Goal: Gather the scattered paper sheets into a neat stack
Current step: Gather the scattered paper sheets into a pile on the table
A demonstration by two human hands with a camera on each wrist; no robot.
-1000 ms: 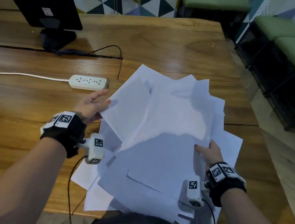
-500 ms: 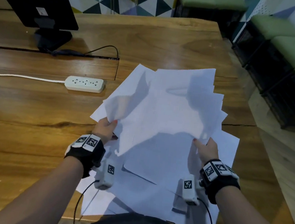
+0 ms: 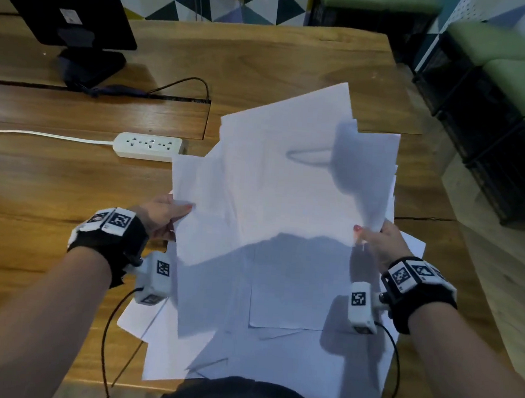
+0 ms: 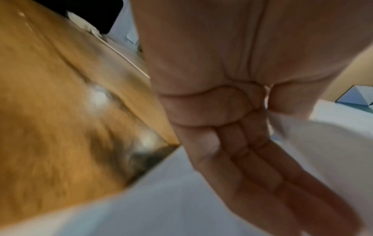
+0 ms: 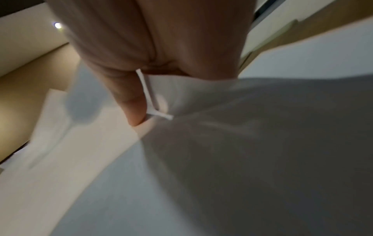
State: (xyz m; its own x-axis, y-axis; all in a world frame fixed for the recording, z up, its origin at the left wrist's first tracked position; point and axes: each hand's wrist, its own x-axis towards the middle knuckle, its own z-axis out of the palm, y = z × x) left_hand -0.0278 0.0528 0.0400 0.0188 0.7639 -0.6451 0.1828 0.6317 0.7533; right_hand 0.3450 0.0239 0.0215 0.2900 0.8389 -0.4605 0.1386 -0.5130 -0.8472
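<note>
A bundle of white paper sheets [image 3: 281, 181] hangs lifted over the wooden table [image 3: 50, 201], its edges uneven. My left hand [image 3: 175, 215] pinches its left edge, thumb on top and fingers [image 4: 262, 167] straight underneath. My right hand [image 3: 373, 235] pinches the right edge, and the right wrist view shows a finger [image 5: 131, 99] pressed against the folded paper edges [image 5: 153, 102]. More loose sheets [image 3: 275, 341] lie spread on the table below the bundle, reaching the near edge.
A white power strip [image 3: 148, 146] with its cord lies just left of the bundle. A black monitor [image 3: 66, 4] stands at the far left, with a dark cable behind it. The table's right edge [image 3: 435, 218] drops to the floor by green-cushioned benches [image 3: 515, 77].
My left hand has moved in from the far left edge to grip the bundle nearer to me. The lifted sheets have drawn together and swung more square between both hands.
</note>
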